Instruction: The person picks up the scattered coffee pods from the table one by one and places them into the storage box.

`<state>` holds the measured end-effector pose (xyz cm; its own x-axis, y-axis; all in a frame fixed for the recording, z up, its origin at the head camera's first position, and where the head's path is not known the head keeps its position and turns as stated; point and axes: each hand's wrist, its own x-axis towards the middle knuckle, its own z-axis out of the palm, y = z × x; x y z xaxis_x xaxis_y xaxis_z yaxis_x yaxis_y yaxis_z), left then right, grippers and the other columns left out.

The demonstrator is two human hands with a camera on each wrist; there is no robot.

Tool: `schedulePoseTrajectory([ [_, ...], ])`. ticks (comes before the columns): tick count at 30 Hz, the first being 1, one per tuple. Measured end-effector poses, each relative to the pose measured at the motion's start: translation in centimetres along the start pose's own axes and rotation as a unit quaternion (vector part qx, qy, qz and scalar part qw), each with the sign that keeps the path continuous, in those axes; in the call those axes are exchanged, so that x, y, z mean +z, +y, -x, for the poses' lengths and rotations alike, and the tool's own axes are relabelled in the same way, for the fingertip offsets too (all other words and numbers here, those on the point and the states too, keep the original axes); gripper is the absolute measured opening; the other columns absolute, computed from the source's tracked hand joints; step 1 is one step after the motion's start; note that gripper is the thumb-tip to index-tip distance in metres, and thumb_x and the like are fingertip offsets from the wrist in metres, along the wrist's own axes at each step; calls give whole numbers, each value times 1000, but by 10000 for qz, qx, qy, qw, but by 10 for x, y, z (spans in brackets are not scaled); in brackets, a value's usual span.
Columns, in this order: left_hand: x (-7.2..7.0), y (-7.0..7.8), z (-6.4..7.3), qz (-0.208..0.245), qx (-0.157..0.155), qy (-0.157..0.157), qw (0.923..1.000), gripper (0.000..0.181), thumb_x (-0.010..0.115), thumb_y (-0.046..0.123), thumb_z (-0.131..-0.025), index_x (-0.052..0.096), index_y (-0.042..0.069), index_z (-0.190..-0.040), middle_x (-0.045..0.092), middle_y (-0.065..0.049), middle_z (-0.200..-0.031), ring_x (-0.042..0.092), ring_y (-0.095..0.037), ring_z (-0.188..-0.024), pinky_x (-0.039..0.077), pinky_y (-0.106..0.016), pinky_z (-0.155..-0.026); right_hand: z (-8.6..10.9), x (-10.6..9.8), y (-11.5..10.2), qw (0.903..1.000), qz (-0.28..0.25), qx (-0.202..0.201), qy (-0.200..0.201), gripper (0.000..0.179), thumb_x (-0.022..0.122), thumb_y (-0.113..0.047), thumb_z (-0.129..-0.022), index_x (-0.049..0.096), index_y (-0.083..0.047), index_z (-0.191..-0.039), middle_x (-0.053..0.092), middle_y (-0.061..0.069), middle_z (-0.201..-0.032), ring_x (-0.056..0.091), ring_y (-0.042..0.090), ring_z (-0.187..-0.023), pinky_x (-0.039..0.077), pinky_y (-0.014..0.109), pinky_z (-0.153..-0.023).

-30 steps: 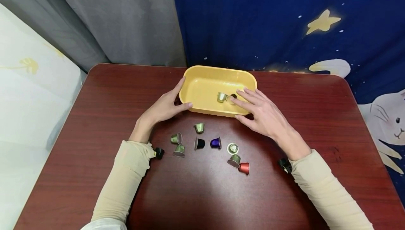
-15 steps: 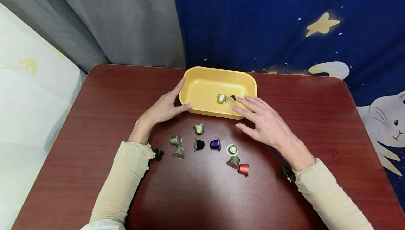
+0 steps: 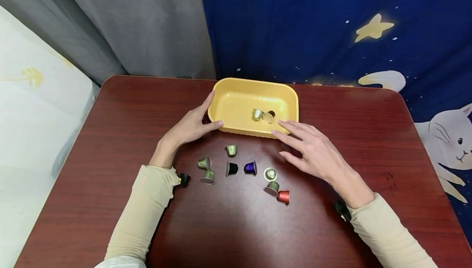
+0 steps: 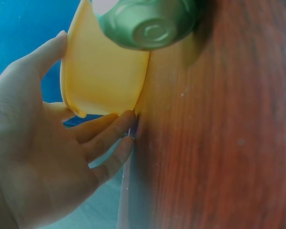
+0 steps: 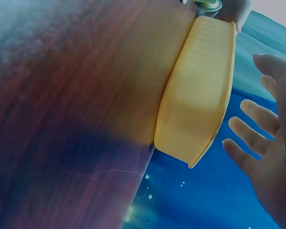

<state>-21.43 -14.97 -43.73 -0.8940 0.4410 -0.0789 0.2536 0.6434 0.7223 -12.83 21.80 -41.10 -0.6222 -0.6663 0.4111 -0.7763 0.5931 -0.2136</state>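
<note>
Flanking a smooth, round-cornered tub of tapered capsules are two hands.

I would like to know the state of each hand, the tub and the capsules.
Yellow tub: upright, open on top.
Capsules inside it: close together, exact number unclear.
Left hand: holding the tub's left end.
Right hand: fingers spread, holding nothing.
Red capsule: on its side.
Purple capsule: on its side.
Black capsule: on its side.
Pale green capsule: rim down, base up.
Other green capsules: on their sides.
</note>
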Motion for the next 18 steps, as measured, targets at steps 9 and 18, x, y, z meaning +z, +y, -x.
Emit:
schedulePoseTrajectory([
  [9, 1, 0, 0, -26, -9, -7, 10000, 97, 62, 63, -89, -3, 41, -158, 25, -4, -162, 31, -20, -144, 30, -45, -114, 12, -1, -8, 9999, -8, 32, -151, 59, 72, -32, -89, 54, -25, -145, 49, 5, -149, 49, 25, -133, 37, 44, -107],
  [18, 0, 2, 1, -44, -26, -6, 10000, 97, 62, 62, -89, -4, 41, -158, 24, -4, -162, 31, -21, -144, 30, -45, -114, 20, 0, -16, 9999, -64, -38, -138, 58, 68, -36, -91, 53, -26, -146, 49, 6, -149, 49, 24, -131, 38, 43, -106],
])
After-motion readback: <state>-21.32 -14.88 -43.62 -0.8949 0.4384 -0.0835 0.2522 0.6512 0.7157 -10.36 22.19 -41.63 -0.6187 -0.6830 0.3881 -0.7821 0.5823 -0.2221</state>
